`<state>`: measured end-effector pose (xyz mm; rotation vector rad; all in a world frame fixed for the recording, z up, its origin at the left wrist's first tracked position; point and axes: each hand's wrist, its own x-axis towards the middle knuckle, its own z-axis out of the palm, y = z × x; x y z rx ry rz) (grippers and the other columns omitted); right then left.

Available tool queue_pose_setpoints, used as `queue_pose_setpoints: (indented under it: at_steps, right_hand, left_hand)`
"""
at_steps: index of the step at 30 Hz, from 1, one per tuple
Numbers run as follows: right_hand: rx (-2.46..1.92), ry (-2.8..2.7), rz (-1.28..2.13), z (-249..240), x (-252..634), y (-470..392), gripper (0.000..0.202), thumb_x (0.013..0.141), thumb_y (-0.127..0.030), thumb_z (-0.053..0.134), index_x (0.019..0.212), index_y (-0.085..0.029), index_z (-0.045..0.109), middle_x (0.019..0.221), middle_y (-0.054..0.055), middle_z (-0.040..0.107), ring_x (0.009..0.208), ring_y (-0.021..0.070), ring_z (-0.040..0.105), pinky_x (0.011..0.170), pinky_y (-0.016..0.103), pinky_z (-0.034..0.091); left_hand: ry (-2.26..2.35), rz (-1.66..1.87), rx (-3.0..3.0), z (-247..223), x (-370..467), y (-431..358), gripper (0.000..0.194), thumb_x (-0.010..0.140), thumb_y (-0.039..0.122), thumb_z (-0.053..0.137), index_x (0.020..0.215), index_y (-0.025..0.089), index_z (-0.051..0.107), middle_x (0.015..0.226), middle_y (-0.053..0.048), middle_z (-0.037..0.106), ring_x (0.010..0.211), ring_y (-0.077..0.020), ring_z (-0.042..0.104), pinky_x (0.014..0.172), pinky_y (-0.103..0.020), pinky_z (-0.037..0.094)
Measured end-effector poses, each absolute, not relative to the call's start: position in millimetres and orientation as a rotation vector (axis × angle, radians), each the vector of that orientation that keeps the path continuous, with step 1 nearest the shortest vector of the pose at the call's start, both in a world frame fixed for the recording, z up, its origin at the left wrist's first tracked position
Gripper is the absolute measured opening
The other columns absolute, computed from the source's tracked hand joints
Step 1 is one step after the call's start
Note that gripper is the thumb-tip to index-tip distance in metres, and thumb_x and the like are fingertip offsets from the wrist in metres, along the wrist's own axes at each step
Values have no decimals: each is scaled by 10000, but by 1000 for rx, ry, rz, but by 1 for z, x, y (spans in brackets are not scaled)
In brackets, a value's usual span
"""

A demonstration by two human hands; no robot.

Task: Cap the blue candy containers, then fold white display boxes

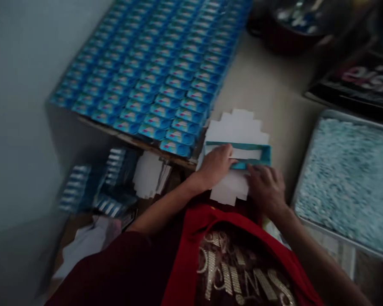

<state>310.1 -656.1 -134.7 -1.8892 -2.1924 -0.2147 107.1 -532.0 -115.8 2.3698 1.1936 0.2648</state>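
Your turquoise carton, open side up (white strip inside), sits left of the metal tray, long axis trayward; your left hand pinches it, your right hand touches it, grip unclear.

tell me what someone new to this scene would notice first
Probably the broad block of small blue printed boxes, packed in tight rows across the upper left. Next, the metal tray heaped with pale turquoise pieces at the right edge. Between them, lower down, both hands, left and right, hold a narrow blue open carton.
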Motion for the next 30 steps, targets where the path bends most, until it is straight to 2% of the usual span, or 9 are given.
queue_pose_setpoints:
  at_steps: [3,8,10,14,19,23,26,30]
  right_hand:
    - [-1862,-2212,-324,-139,301,-652,359,1054,-322,583,1372,-202,699,1263,168,703,1231,323,575,971,444,475]
    - [-1785,-2308,-189,-140,307,-639,259,1073,-261,514,1215,-197,721,1168,133,696,1142,298,518,948,411,413]
    - [-1828,-2348,-102,-137,307,-633,239,1088,-289,494,1148,-206,710,1118,118,690,1060,291,511,904,414,388]
    - [-1930,-2396,-28,-133,301,-621,304,1116,-408,466,1017,-197,660,990,114,664,952,289,505,826,409,347]
    - [-2044,-2436,75,-124,294,-610,430,1146,-488,378,1075,-160,648,994,131,692,925,281,571,752,383,313]
    - [-2037,-2532,306,-110,294,-611,384,1133,-500,464,1162,-161,642,1086,123,728,928,251,622,702,352,285]
    - [-2018,-2586,382,-106,292,-613,307,1125,-433,522,1160,-159,656,1108,117,747,942,233,644,700,344,294]
    - [-2050,-2604,396,-104,287,-609,309,1140,-355,479,1163,-131,689,1119,131,770,980,242,679,712,339,309]
  left_hand:
    - [1146,383,2504,-117,100,-535,211,1069,378,613,1005,189,682,1095,-104,710,1059,-250,653,926,-370,502]
    - [1167,314,2800,-127,83,-572,344,1071,455,563,1312,225,649,1261,-158,700,1155,-334,603,984,-484,461]
    - [1245,224,2794,-130,86,-578,343,1073,471,535,1266,212,651,1241,-172,695,1131,-353,594,941,-499,453]
    - [1298,63,2780,-132,97,-569,333,1105,422,424,1066,191,661,1059,-171,688,993,-349,589,815,-484,420]
    - [1178,-7,2855,-126,88,-547,312,1096,449,464,1094,222,678,1062,-138,702,1028,-338,603,799,-456,414]
    - [1081,-41,2882,-122,78,-544,227,1092,341,487,1073,250,694,1062,-117,714,1031,-334,599,818,-454,412]
    - [1061,59,2904,-122,86,-554,249,1094,251,449,1142,249,693,1144,-129,715,1073,-340,590,873,-470,410]
    - [970,125,2873,-125,102,-564,252,1105,276,447,1203,211,670,1156,-141,717,1082,-331,602,893,-469,417]
